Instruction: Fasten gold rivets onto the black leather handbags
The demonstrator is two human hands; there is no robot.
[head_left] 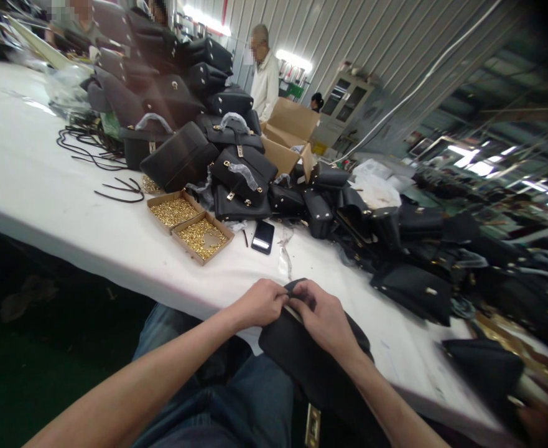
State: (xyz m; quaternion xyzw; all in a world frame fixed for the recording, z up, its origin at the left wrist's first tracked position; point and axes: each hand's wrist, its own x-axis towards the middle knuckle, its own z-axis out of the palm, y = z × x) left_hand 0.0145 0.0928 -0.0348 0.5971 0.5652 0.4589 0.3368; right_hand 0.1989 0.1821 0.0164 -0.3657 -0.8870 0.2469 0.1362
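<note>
A black handbag (283,342) leans over the table's edge and my lap, with a gold clasp plate (313,425) near its lower end. My left hand (265,303) is closed, thumb and fingers pinching at the bag's upper edge. Right beside it, my right hand (323,316) has its fingers curled and closed on the same edge. Any small part between my fingertips is too hidden to make out. Beyond my hands lie a dark phone (262,238) and two shallow cardboard boxes, one box (229,236) nearer me, both with many small gold-coloured metal pieces.
Black handbags (180,155) are heaped along the far side of the white table (115,239), more to the right. Dark cords (123,190) lie at left. An open carton (280,149) stands behind the heap. A person in a light shirt (265,84) stands beyond.
</note>
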